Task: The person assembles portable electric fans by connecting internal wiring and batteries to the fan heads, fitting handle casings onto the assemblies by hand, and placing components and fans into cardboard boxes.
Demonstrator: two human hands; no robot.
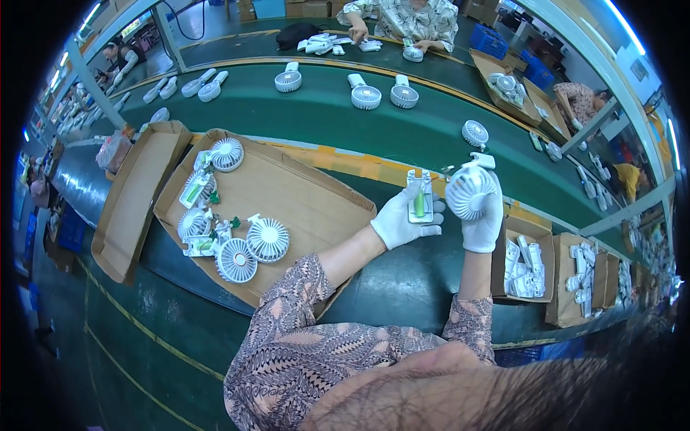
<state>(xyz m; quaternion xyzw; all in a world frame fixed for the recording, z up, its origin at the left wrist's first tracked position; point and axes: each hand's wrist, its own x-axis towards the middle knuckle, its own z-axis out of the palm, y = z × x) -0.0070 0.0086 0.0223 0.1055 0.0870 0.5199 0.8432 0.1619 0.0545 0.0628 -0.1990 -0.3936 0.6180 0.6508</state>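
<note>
My left hand, in a white glove, is closed on an opened white fan handle shell with a green cylindrical cell inside. Close beside it, my right hand, gloved too, grips a white round fan head with its grille turned to me. Thin wires seem to run between the head and the shell. To the left, a shallow cardboard tray holds several fan heads, some with open handles and green parts.
A green conveyor belt crosses ahead, carrying several assembled fans. A second cardboard tray leans at far left. Cardboard boxes of white plastic parts stand at right. Co-workers sit across the belt, one with a hand over parts.
</note>
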